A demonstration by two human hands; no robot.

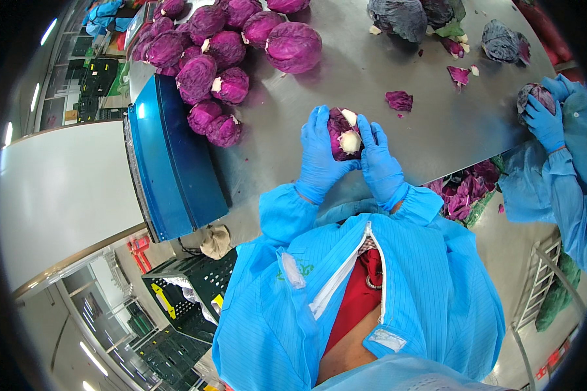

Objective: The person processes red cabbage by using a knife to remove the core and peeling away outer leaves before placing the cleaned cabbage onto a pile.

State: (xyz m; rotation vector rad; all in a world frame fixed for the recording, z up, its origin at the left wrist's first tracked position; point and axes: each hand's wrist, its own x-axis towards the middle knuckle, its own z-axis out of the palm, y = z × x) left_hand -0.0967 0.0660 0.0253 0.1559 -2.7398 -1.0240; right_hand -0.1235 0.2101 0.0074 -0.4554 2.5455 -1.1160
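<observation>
Both of my hands wear blue gloves and hold one red cabbage [339, 144] between them, low over the steel table [283, 117]. Its pale cut stem end faces up, with a second white patch beside it. My left hand [320, 151] wraps its left side, the thumb along the lower edge. My right hand [380, 163] presses on its right side with the fingers. A loose purple leaf piece [399, 100] lies just beyond my right hand. To the upper left sits a pile of glossy purple cabbages [223, 49], some with pale stem ends showing.
Darker, dull-leaved cabbages [398, 18] and leaf scraps [459, 75] lie at the far right. A blue metal box [176, 156] stands at the left edge. Below the right edge is a container of purple leaves [462, 193]. A co-worker's gloved hands [545, 117] hold another cabbage at right.
</observation>
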